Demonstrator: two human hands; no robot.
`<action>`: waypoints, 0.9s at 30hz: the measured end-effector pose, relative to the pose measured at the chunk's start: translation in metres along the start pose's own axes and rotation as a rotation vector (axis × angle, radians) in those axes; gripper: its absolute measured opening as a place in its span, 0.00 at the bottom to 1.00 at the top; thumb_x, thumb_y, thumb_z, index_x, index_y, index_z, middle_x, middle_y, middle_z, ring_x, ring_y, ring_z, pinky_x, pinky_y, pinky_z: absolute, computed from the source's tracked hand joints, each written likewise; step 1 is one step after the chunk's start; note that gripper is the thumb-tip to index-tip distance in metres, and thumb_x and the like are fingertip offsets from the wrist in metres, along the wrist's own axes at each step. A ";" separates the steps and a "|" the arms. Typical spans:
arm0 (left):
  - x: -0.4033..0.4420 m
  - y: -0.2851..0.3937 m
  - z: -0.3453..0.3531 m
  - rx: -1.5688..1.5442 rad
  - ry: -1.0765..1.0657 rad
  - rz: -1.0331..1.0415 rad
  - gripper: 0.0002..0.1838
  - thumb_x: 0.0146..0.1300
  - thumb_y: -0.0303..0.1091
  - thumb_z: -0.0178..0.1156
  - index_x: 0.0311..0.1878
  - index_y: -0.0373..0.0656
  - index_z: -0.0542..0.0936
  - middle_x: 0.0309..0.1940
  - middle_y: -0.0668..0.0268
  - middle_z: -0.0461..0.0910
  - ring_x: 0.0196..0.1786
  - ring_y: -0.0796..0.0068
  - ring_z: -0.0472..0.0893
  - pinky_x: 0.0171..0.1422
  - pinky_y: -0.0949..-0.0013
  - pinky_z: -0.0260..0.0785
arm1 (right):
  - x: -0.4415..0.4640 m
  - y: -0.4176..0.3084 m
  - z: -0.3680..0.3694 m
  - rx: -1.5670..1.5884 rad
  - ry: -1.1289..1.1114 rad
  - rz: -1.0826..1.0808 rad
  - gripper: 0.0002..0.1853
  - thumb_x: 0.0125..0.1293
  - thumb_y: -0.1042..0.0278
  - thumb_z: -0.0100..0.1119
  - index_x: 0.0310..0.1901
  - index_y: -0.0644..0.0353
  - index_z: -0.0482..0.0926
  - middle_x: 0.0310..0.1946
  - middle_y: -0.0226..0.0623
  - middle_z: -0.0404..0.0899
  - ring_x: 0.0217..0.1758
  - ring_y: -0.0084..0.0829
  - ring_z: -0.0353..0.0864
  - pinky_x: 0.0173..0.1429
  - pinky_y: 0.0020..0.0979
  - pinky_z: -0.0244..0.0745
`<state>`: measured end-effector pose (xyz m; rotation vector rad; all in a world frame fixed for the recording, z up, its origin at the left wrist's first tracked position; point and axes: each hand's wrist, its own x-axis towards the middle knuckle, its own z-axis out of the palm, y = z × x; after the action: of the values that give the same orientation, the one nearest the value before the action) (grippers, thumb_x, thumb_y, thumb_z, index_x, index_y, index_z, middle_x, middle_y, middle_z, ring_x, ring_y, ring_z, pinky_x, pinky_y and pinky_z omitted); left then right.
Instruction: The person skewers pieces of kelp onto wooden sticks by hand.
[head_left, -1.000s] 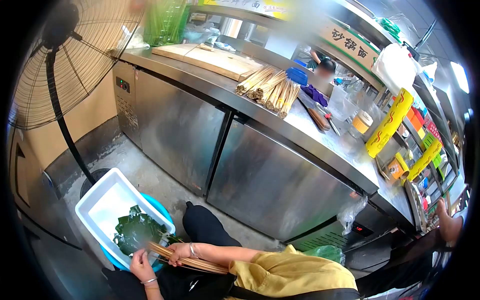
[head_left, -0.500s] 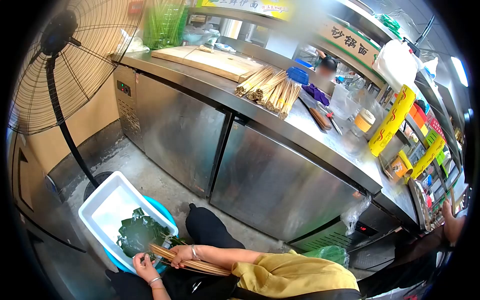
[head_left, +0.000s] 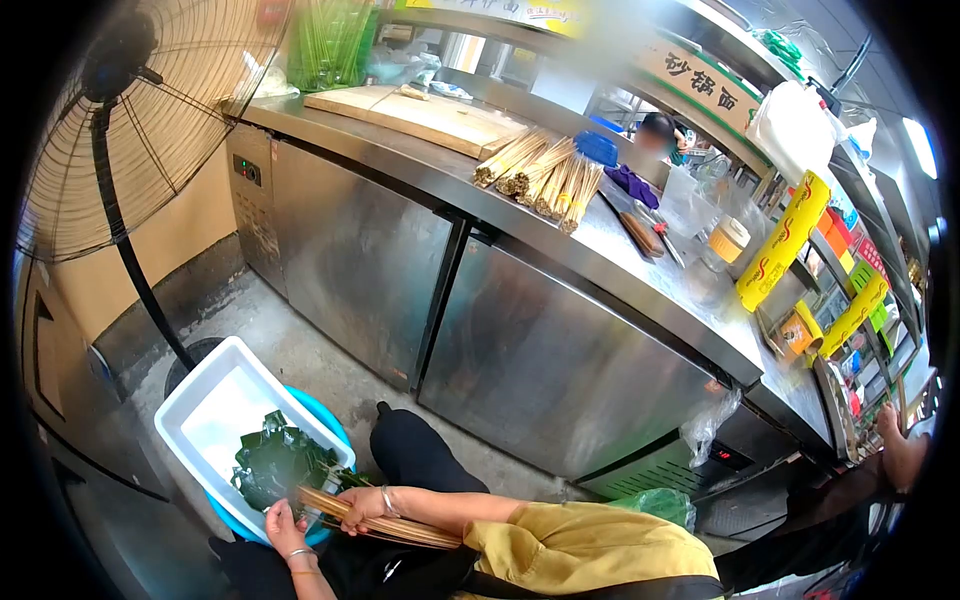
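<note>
My right hand (head_left: pixel 362 508) is wrapped round a bundle of thin wooden sticks (head_left: pixel 418 532), which lies along my forearm. Beside the tips of the sticks, my left hand (head_left: pixel 285 527) has its fingers pinched together; what is between them is too small to make out. Dark green, wet-looking sheets (head_left: pixel 275 462) are heaped in the near end of a white rectangular tub (head_left: pixel 205 387). The tub rests over a round blue basin (head_left: pixel 328 418). More dark green pieces show next to my right hand, partly hidden by it.
Behind stands a steel counter (head_left: pixel 340 252) with a wooden board (head_left: pixel 420 120), bundles of sticks (head_left: pixel 540 180), a brown-handled knife (head_left: pixel 640 235) and yellow rolls (head_left: pixel 785 240). A large fan (head_left: pixel 115 130) is at left. A person (head_left: pixel 655 140) is beyond the counter; another's arm (head_left: pixel 905 455) shows at right.
My left hand has shifted slightly at the stick tips, its fingers now pointing more upward. My right hand keeps its hold on the bundle. The person beyond the counter has moved an arm.
</note>
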<state>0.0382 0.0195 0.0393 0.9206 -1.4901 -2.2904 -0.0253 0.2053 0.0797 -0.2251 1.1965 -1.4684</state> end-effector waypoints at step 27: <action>-0.051 0.003 0.021 -0.200 -0.172 -0.430 0.11 0.59 0.35 0.59 0.42 0.42 0.76 0.33 0.71 0.77 0.32 0.78 0.79 0.35 0.81 0.71 | -0.006 -0.020 0.006 0.034 0.039 0.088 0.14 0.49 0.79 0.60 0.39 0.64 0.71 0.22 0.34 0.75 0.17 0.21 0.72 0.21 0.20 0.67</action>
<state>0.0638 0.0604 0.0664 1.0941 -1.1791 -2.8259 -0.0321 0.2031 0.1000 -0.1190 1.1970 -1.4208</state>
